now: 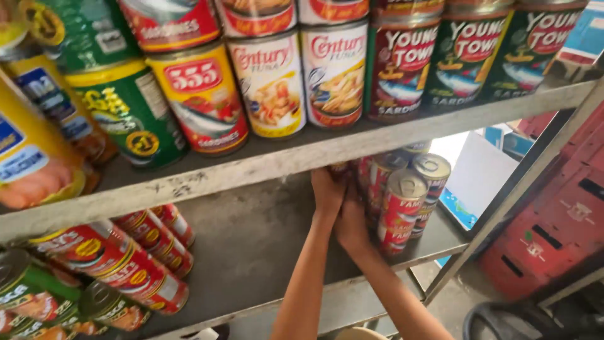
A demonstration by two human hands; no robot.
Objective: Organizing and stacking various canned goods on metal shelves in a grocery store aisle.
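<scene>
**Red cans stacked on the lower shelf**

The red cans (402, 204) stood in a small stack at the right side of the lower shelf (251, 245), with silver tops showing. We saw two bare arms reach up from the bottom of the view. The left hand (327, 192) lay flat against the left side of the stack, up high, with its fingers hidden behind the shelf edge above. The right hand (351, 230) pressed on the stack lower down, just beside the bottom can. The two hands touched each other. We could not tell if the fingers were wrapped around a can or only pushing on it.

More red cans (141, 264) lay in rows at the left of the same shelf, well apart from the hands. Green cans (38, 296) sat next to them in the corner.

On the upper shelf (352, 141) stood a row of tall cans: a red and yellow can (204, 94), two white cans (302, 75) and some dark green cans (465, 53). A red crate (553, 220) sat on the floor to the right, past the metal shelf leg (516, 189).
</scene>
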